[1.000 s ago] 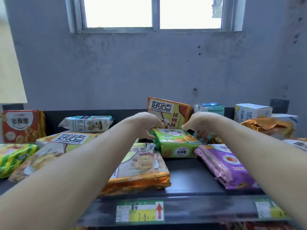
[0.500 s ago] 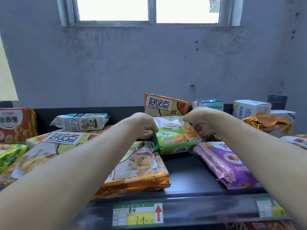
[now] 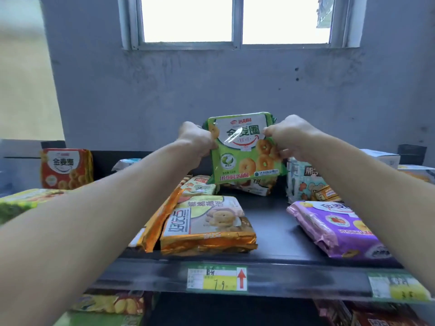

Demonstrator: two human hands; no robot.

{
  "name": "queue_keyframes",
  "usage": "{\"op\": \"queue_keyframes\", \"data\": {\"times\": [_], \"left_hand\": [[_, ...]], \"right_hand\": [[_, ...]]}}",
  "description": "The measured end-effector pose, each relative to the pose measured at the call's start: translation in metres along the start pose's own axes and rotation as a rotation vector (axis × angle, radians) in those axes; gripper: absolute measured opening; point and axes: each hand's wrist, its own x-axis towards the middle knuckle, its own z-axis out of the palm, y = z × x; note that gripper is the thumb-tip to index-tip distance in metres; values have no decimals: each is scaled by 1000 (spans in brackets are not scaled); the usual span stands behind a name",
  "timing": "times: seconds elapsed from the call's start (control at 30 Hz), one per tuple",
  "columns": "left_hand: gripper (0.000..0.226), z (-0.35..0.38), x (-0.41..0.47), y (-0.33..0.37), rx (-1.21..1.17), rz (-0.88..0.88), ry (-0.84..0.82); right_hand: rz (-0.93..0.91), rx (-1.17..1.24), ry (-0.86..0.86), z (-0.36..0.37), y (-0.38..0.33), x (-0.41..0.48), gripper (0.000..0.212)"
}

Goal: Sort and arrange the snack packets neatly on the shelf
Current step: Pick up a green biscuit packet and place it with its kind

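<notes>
A green snack packet (image 3: 244,151) with ring biscuits printed on it stands upright above the back of the black shelf (image 3: 273,234). My left hand (image 3: 196,137) grips its left edge and my right hand (image 3: 286,136) grips its right edge. In front of it an orange-gold packet (image 3: 207,224) lies flat, with another orange packet (image 3: 160,222) tilted against its left side. A purple packet (image 3: 339,229) lies flat at the right. A red packet (image 3: 66,168) stands upright at the back left.
A pale packet with a bear print (image 3: 308,182) stands right of the green one. A green-yellow packet (image 3: 21,203) lies at the far left. Price labels (image 3: 217,278) sit on the shelf's front rail. A grey wall and a window (image 3: 235,20) are behind. More packets fill the shelf below.
Both hands have raised the green packet from lying flat on the shelf to standing upright, its front now facing me. The view has shifted closer and slightly to the left.
</notes>
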Motion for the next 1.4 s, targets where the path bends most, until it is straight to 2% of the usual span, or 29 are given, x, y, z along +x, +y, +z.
{"op": "queue_keyframes", "data": {"times": [0.3,0.43,0.67,0.73,0.93,1.07,1.3,1.4], "left_hand": [[49,-125,-15,22,-129,192,236],[49,-185,-20,14,-98,255,352],[47,-298,-11,-7,-71,352,445],[50,-327,-7,-15,-69,368,458],[52,-398,17,-47,-64,357,461],[52,-434,38,-71,-60,349,446],[50,-463,86,-117,-113,291,394],[47,-463,107,-135,-156,272,364]], "right_hand": [[-239,234,-99,81,-70,-9,14],[-307,238,-155,134,-97,-21,22],[-386,255,-260,224,-150,-48,26],[-379,252,-277,251,-164,-56,23],[-342,224,-277,327,-193,-69,33],[-251,220,-298,370,-205,-73,30],[-67,283,-307,427,-200,-63,31],[5,278,-285,439,-195,-57,23]]}}
